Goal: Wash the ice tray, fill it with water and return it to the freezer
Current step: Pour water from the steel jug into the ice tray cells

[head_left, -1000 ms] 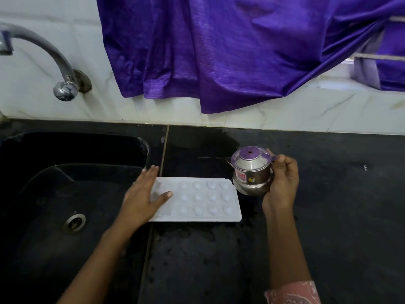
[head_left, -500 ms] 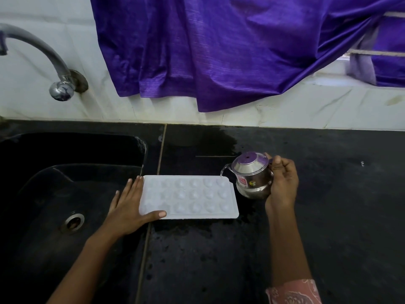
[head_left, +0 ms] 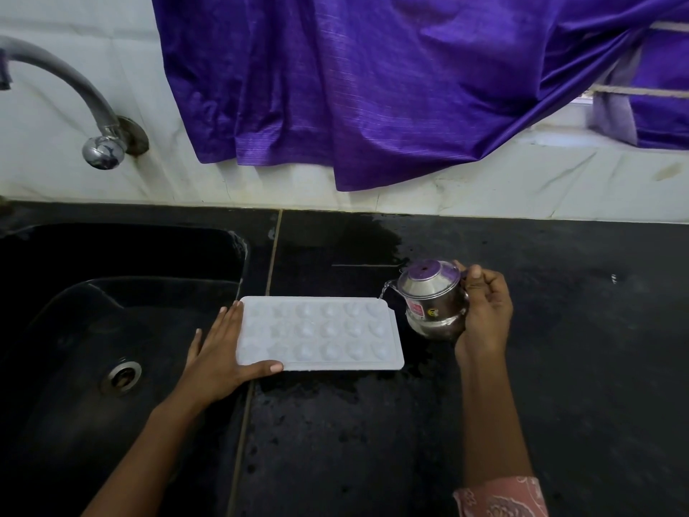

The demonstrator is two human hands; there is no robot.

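Note:
A white ice tray with round hollows lies flat on the black counter, just right of the sink. My left hand rests flat against its left end, fingers straight, thumb along the tray's near edge. My right hand grips a small steel pot with a purple lid, tilted left so its spout hangs over the tray's far right corner. A thin stream of water runs from the spout to the tray.
A black sink with a round drain lies to the left, under a curved steel tap. A purple curtain hangs over the white wall. The wet black counter stretches right.
The left hand slid off the tray's top to its left end. The pot tipped toward the tray and water now runs from its spout.

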